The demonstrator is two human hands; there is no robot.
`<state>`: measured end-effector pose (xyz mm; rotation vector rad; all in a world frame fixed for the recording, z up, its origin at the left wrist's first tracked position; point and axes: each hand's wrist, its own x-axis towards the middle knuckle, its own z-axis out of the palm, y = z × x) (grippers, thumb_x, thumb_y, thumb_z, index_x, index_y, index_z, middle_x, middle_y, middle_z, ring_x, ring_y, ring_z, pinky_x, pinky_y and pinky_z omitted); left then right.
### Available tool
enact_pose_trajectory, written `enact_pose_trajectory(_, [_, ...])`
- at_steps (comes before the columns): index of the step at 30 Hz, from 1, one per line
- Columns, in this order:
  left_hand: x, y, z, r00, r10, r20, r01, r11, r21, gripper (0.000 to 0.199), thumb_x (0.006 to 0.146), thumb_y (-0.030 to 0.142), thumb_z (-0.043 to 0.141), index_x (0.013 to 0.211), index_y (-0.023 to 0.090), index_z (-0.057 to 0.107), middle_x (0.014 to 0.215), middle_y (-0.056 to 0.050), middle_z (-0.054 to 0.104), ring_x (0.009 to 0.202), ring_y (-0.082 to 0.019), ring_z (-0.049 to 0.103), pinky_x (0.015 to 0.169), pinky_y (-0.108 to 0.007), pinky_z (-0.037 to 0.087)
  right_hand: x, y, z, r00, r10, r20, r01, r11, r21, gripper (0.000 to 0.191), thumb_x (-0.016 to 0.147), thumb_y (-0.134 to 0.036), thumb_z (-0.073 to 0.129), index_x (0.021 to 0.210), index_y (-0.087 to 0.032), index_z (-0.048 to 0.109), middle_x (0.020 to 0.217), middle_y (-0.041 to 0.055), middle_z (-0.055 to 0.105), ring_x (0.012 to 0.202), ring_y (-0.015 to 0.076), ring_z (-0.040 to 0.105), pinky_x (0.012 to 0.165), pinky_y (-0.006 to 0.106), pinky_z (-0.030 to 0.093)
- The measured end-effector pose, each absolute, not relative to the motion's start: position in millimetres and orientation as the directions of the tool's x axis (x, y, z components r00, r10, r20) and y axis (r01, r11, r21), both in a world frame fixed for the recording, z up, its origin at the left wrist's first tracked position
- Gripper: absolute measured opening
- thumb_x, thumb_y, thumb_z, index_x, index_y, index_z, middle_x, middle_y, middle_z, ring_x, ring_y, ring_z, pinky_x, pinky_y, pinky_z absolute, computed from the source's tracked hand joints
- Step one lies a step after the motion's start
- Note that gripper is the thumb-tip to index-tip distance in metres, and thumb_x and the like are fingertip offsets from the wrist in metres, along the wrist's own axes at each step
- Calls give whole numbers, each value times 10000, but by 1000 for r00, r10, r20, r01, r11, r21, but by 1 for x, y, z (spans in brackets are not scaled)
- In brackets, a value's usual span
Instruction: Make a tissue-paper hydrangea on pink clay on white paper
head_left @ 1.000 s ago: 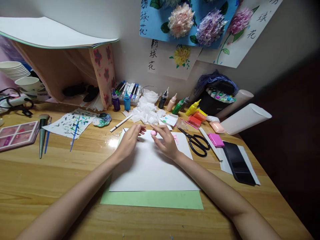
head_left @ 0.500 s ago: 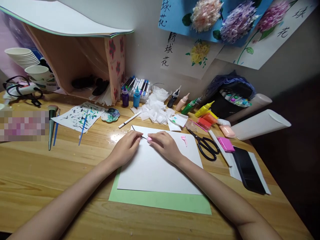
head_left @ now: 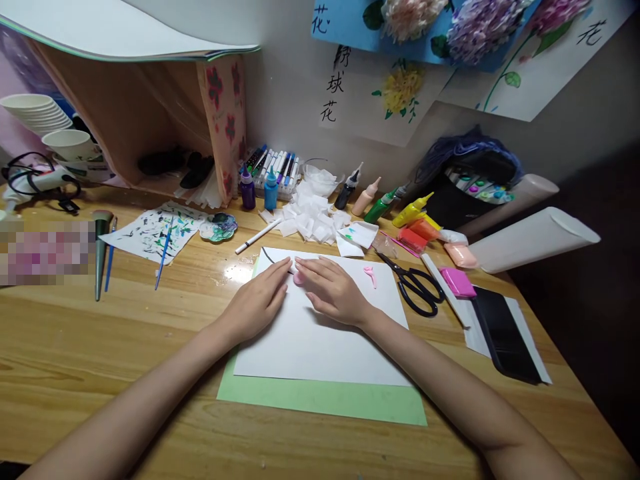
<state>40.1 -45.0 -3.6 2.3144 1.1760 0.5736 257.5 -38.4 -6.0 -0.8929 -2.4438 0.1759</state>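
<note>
A white sheet (head_left: 320, 353) lies on a green sheet (head_left: 320, 401) on the wooden table. Near its top edge a small pink ball (head_left: 299, 278) rests between my hands, beside a thin dark line or stem (head_left: 270, 257) at the sheet's upper left. My left hand (head_left: 257, 300) lies left of the ball, fingers stretched out, with nothing seen in it. My right hand (head_left: 335, 290) is curved over the ball's right side, its thumb apart from the fingers, not gripping it. A small pink piece (head_left: 370, 275) lies on the sheet to the right.
Black scissors (head_left: 420, 290), a pink packet (head_left: 457, 283) and a black phone-like slab (head_left: 505, 333) lie to the right. Behind are white paper pieces (head_left: 313, 213), a white pen (head_left: 257, 237) and paint bottles (head_left: 271, 190). Brushes (head_left: 165, 253) and a painted sheet (head_left: 145, 233) lie left.
The fingers of both hands have opened from their pinches; my left hand has let go of the dark stem and my right hand of the pink ball. The view has shifted slightly.
</note>
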Motion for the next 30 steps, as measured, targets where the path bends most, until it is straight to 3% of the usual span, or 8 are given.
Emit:
enact_pose_trajectory(2, [39, -44, -6, 510, 846, 155, 628, -489, 605, 459, 946, 258, 310, 1382, 135, 384, 1460, -110, 403, 1346, -198, 376, 1130, -397, 330, 258, -39, -6, -701, 603, 381, 539, 797, -272, 505, 915, -283, 430, 1392, -120, 396, 1424, 114, 462, 1352, 214, 377, 1120, 462, 312])
enact_pose_trajectory(5, [39, -43, -7, 489, 858, 160, 623, -471, 624, 452, 944, 247, 305, 1373, 130, 390, 1438, -115, 431, 1327, -199, 404, 1116, -400, 351, 257, -39, -7, -766, 572, 293, 522, 820, -236, 481, 933, -261, 386, 1390, -113, 402, 1438, 107, 440, 1397, 231, 301, 1149, 496, 249])
enact_pose_trajectory(13, [39, -43, -8, 484, 858, 171, 622, -474, 623, 441, 952, 257, 297, 1363, 135, 399, 1418, -112, 457, 1308, -197, 428, 1110, -398, 362, 255, -41, -13, -771, 586, 251, 533, 808, -249, 451, 934, -182, 340, 1369, -122, 440, 1414, 101, 466, 1348, 207, 389, 1160, 480, 242])
enact_pose_trajectory(20, [38, -43, -10, 501, 848, 174, 616, -491, 616, 447, 950, 247, 294, 1372, 135, 390, 1431, -113, 442, 1323, -195, 409, 1123, -396, 345, 259, -42, -11, -747, 619, 242, 549, 780, -301, 484, 958, -200, 308, 1439, -148, 318, 1493, 96, 337, 1405, 171, 274, 1158, 464, 249])
enact_pose_trajectory(25, [38, -43, -9, 505, 847, 169, 625, -493, 605, 447, 949, 239, 289, 1374, 141, 385, 1440, -111, 431, 1330, -195, 400, 1127, -406, 336, 258, -44, -13, -733, 633, 251, 577, 773, -264, 437, 959, -200, 315, 1374, -140, 437, 1426, 107, 452, 1367, 197, 358, 1144, 476, 284])
enact_pose_trajectory(30, [38, -43, -9, 509, 847, 152, 638, -490, 593, 448, 950, 233, 284, 1369, 113, 387, 1440, -127, 427, 1334, -192, 393, 1127, -405, 337, 258, -48, -10, -740, 642, 201, 600, 765, -234, 464, 946, -201, 354, 1407, -173, 391, 1440, 97, 432, 1363, 207, 365, 1136, 493, 295])
